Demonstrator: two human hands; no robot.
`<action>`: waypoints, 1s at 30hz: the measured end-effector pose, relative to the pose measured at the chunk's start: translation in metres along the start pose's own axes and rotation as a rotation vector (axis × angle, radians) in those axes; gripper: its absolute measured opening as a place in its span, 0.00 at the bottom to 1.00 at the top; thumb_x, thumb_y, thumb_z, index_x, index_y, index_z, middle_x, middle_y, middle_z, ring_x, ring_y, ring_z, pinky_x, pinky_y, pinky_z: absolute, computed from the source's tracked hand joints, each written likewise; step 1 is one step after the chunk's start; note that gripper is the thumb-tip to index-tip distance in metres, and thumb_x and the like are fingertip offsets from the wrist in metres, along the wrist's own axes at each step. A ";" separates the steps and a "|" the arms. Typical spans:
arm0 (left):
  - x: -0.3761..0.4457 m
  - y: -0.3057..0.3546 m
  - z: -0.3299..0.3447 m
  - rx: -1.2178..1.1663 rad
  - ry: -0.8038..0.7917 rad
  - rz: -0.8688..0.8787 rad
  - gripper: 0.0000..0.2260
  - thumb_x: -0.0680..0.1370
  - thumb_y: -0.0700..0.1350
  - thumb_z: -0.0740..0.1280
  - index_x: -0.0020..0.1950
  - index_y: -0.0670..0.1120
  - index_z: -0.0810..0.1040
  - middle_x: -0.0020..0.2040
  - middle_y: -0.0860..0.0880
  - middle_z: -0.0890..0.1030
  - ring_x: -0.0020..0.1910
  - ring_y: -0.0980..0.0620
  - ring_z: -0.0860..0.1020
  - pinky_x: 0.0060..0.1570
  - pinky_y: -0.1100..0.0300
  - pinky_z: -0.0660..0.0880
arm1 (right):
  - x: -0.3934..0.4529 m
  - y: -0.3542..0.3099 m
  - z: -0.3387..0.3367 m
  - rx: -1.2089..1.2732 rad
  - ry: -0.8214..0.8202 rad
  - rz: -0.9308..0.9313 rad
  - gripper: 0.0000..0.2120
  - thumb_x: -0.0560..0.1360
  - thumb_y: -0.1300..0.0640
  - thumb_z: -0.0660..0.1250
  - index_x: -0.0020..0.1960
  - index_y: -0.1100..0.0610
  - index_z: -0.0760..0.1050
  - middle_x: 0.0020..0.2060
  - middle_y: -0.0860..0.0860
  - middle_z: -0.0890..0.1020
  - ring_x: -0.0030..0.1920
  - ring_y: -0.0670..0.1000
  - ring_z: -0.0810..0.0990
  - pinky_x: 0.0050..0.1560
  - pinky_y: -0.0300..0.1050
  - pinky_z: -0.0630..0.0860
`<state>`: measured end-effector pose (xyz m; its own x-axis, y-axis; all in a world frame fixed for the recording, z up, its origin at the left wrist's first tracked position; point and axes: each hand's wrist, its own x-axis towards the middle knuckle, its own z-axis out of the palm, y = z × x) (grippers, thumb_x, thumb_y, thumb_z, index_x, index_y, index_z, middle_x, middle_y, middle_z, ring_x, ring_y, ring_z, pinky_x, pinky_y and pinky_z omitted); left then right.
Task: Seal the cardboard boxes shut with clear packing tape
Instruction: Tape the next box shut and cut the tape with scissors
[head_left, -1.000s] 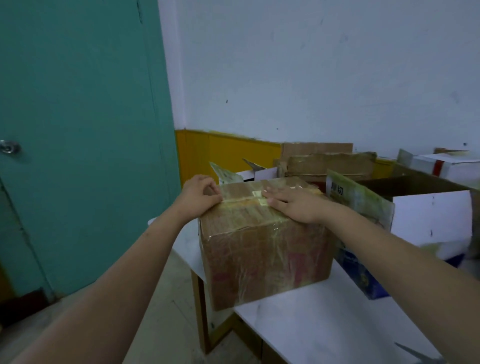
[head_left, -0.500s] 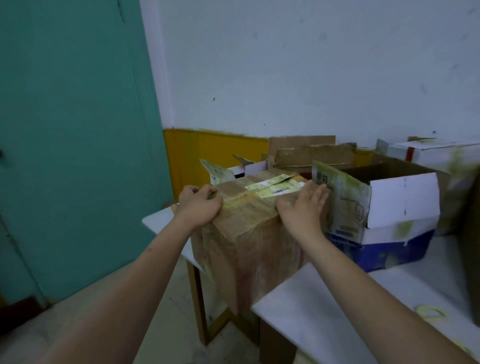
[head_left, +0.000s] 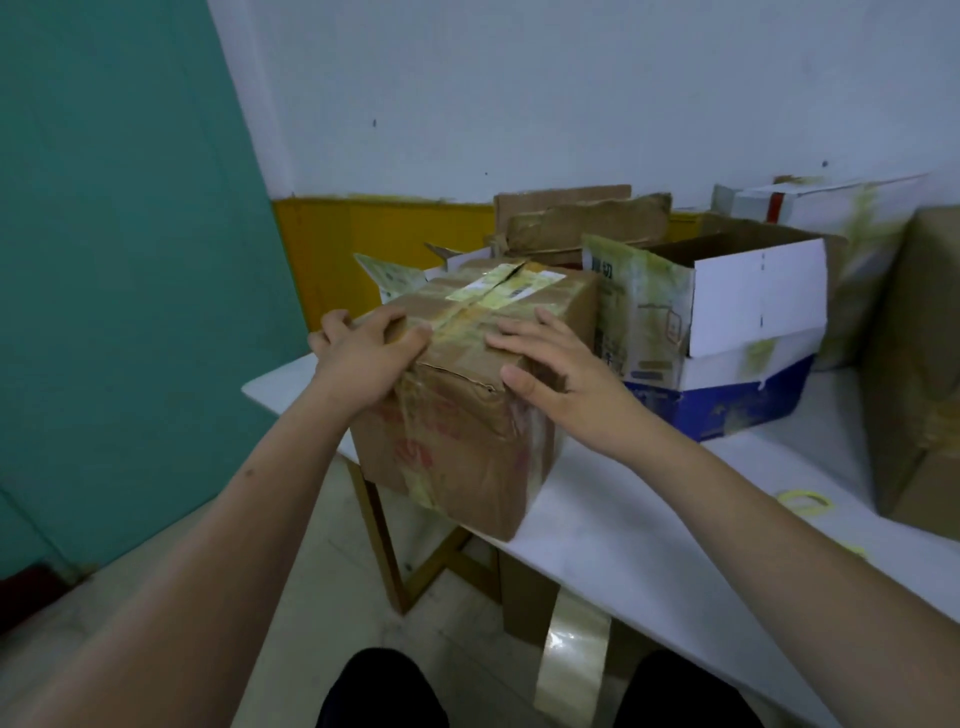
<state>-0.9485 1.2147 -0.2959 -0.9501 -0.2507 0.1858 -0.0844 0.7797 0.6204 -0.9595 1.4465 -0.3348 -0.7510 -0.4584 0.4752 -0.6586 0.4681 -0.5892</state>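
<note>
A worn brown cardboard box (head_left: 467, 405), wrapped in wrinkled, glossy clear tape with faded red print on its near face, stands at the near-left corner of a smooth white table (head_left: 623, 535), one bottom corner jutting past the table's edge. A person's left hand (head_left: 363, 358) rests on the box's top near-left edge, its fingers curled over a strip of yellowed tape (head_left: 457, 322). The right hand (head_left: 561, 374) lies flat on the top's near-right edge, fingers spread and straight, thumb against the crumpled front flap. Torn paper labels (head_left: 506, 283) straddle the top seam. Just right of the box sits an open white-and-blue carton (head_left: 727, 332), stained yellow. A strip of clear tape (head_left: 574, 660) hangs from the table's front edge below the box.
</note>
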 end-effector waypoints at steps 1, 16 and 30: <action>0.000 0.000 0.000 -0.009 0.002 0.000 0.22 0.81 0.62 0.59 0.75 0.60 0.68 0.79 0.43 0.51 0.78 0.40 0.48 0.74 0.43 0.56 | 0.001 0.001 0.001 0.011 0.012 -0.005 0.25 0.77 0.39 0.61 0.72 0.45 0.72 0.74 0.39 0.66 0.78 0.43 0.49 0.74 0.42 0.47; -0.037 -0.011 0.024 -0.031 0.288 0.151 0.37 0.80 0.69 0.52 0.83 0.51 0.49 0.82 0.46 0.49 0.81 0.47 0.46 0.78 0.46 0.45 | -0.018 0.011 0.006 -0.070 0.050 -0.037 0.29 0.79 0.41 0.58 0.78 0.45 0.60 0.79 0.42 0.56 0.79 0.43 0.49 0.75 0.37 0.51; -0.167 -0.033 0.191 -0.716 -0.596 -0.339 0.51 0.64 0.74 0.73 0.80 0.54 0.59 0.73 0.53 0.74 0.69 0.50 0.74 0.71 0.52 0.69 | -0.142 0.091 0.016 -0.162 0.086 0.122 0.19 0.84 0.48 0.53 0.68 0.53 0.75 0.58 0.46 0.74 0.58 0.43 0.74 0.61 0.41 0.71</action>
<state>-0.8440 1.3407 -0.4925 -0.9216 0.0865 -0.3785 -0.3649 0.1398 0.9205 -0.9121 1.5418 -0.4660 -0.8226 -0.3279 0.4646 -0.5561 0.6347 -0.5365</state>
